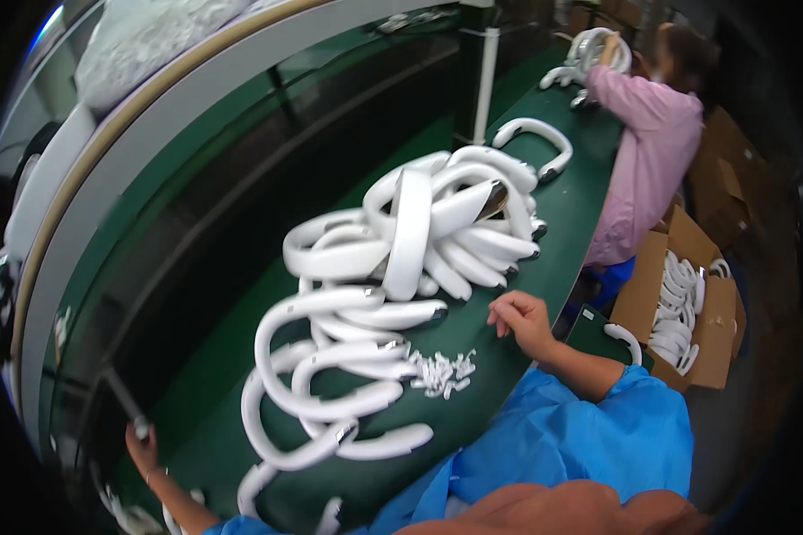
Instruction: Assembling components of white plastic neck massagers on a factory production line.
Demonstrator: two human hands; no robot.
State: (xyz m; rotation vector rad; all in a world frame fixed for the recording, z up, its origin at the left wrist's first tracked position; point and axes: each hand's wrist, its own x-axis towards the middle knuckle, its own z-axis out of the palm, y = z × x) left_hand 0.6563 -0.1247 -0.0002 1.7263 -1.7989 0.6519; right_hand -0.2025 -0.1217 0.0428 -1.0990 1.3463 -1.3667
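Observation:
My left hand [143, 448] reaches out at the lower left. Its fingers are closed around the lower end of a slim grey rod-like tool [127, 401], whose exact kind I cannot make out. My right hand [519, 321] is above the near side of the green bench, fingers curled in; whether something small is inside is hidden. Beside it lies a small heap of tiny white plastic pieces [442, 373]. White curved, neckband-shaped housings [330, 303] with dark tips lie between my hands. More of them are stacked in a pile [410, 223] farther back.
A co-worker in a pink top [656, 134] handles similar white bands [593, 53] at the bench's far end. One loose band [544, 134] lies between. On my right stands an open cardboard box [638, 290] with several curved white parts. A white post [486, 85] rises behind the bench.

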